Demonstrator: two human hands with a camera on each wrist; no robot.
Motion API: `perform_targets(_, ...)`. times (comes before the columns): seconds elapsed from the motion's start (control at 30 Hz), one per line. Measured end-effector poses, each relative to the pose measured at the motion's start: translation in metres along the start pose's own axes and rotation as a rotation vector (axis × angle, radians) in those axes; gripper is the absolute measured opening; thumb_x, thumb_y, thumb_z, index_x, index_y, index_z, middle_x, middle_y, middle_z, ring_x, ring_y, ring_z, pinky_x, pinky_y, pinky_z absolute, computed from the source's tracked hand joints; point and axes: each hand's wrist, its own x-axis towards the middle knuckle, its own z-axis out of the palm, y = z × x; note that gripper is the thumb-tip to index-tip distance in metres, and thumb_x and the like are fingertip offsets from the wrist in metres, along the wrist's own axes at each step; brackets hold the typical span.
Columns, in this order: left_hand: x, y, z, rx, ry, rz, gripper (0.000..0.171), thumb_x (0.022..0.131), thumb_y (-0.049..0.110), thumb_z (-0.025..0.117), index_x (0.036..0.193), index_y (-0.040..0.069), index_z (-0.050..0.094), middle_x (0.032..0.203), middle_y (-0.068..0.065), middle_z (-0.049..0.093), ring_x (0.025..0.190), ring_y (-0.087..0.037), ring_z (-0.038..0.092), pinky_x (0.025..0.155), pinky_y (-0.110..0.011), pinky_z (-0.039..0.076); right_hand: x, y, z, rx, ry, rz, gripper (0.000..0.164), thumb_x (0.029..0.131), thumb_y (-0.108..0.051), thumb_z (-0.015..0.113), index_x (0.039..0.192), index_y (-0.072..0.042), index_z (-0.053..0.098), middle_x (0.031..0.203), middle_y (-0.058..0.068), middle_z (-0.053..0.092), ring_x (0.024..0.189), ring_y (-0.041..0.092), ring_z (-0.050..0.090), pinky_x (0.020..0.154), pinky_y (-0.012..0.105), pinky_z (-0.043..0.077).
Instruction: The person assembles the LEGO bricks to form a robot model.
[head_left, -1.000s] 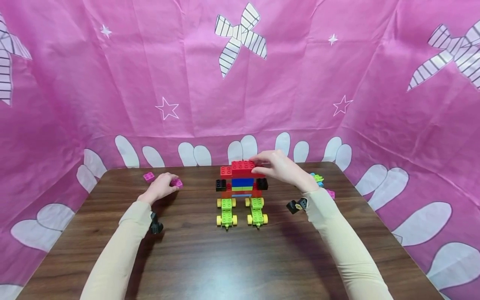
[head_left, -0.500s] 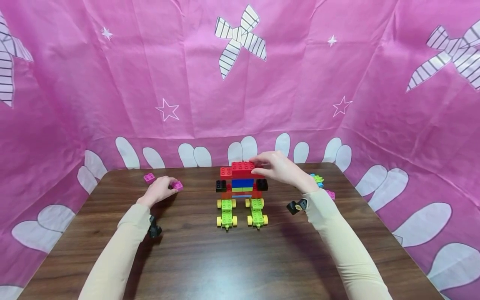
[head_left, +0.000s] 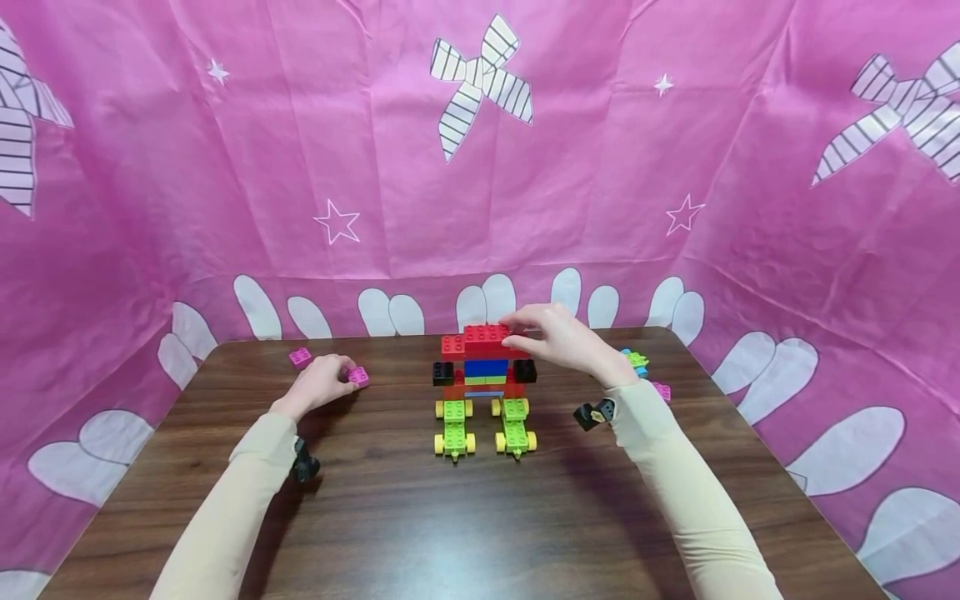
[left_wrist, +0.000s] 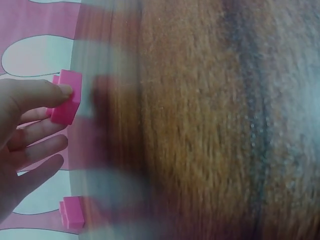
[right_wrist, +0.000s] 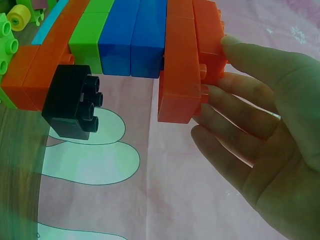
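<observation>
A toy brick figure [head_left: 486, 367] stands mid-table: red bricks on top, blue and green ones beneath, black bricks at the sides, green wheeled bases below. My right hand [head_left: 557, 336] holds the top red brick [right_wrist: 209, 35] at its right end, thumb on the near side and fingers behind. At the left, my left hand [head_left: 322, 380] pinches a pink brick [left_wrist: 70, 97] between thumb and fingers. In the left wrist view the brick appears tilted, with the other fingers loosely spread below it. Another pink brick [head_left: 300, 357] lies on the table behind the left hand.
Beyond the right forearm lie a blue and green brick piece [head_left: 637, 362] and a pink brick [head_left: 662, 390]. A pink cloth [head_left: 420, 225] with bows and stars hangs around the back and sides of the brown wooden table [head_left: 390, 500].
My left hand has come slightly nearer with the pink brick, which now shows more clearly past the fingertips. The right hand stays at the figure's top.
</observation>
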Motion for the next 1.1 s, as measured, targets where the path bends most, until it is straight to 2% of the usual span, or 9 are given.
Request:
perform_targets(0.37,-0.003,0.009,-0.004,0.007,0.012,0.084,0.029,0.077,0.018,0.071,0.101,0.003,0.065,0.093,-0.011,0.070,0.088,-0.024,0.064,0.077,-0.043,0.052,-0.001,0.003,0.002,0.000,0.016,-0.020,0.036,0.087,-0.032,0.066,0.117,-0.014,0.065,0.107,0.000,0.070,0.096,0.012,0.066,0.085,0.032,0.055)
perform_targets(0.57,-0.003,0.019,-0.009,-0.031,0.046,0.147,0.029,0.077,0.015,0.070,0.102,0.002,0.064,0.093,-0.011,0.070,0.090,-0.025,0.066,0.080,-0.043,0.053,-0.001,0.003,0.002,-0.006,0.027,-0.033,0.035,0.086,-0.031,0.066,0.117,-0.014,0.065,0.108,0.000,0.070,0.098,0.013,0.066,0.087,0.033,0.055)
perform_targets(0.8,-0.005,0.037,-0.018,-0.163,0.100,0.211,0.027,0.079,0.011,0.071,0.104,0.003,0.065,0.098,-0.011,0.070,0.092,-0.024,0.066,0.083,-0.041,0.053,-0.001,0.004,0.002,-0.012,0.029,-0.031,0.035,0.086,-0.032,0.066,0.117,-0.014,0.065,0.109,0.000,0.070,0.100,0.014,0.066,0.087,0.033,0.054)
perform_targets(1.1,-0.008,0.056,-0.030,-0.309,0.090,0.226,0.031,0.082,0.014,0.070,0.110,0.008,0.062,0.105,-0.007,0.067,0.100,-0.023,0.063,0.088,-0.042,0.052,-0.001,0.005,0.003,-0.015,0.032,-0.036,0.035,0.086,-0.032,0.066,0.117,-0.015,0.065,0.108,0.000,0.070,0.099,0.013,0.066,0.087,0.033,0.055)
